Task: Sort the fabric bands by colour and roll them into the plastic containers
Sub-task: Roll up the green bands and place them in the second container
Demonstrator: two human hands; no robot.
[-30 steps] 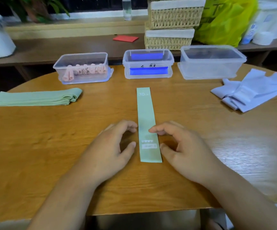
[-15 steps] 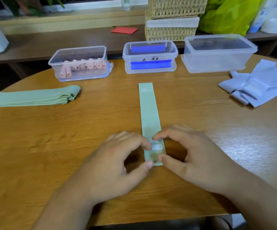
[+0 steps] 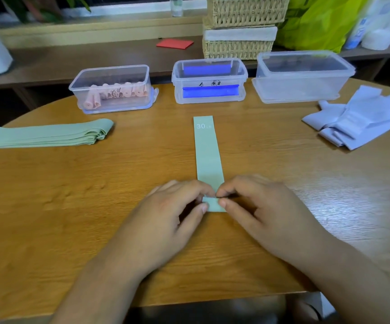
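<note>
Mint-green fabric band (image 3: pixel 208 155) marked "30 LB", lying flat on the wooden table (image 3: pixel 49 206) and running from centre toward 12 o'clock. Left hand (image 3: pixel 166 220) and right hand (image 3: pixel 266 213) each pinch its near end, turned over on itself, between thumb and forefinger tip. The band looks light, thin and limp, probably springy; a roll would likely loosen unless held at both side edges. Container of pink rolls (image 3: pixel 112 90) at 11 o'clock, blue-banded container (image 3: pixel 209 80) at 12, empty container (image 3: pixel 301 78) at 1. Stacked green bands (image 3: pixel 46 134) at 10; lavender bands (image 3: pixel 362 118) at 2.
</note>
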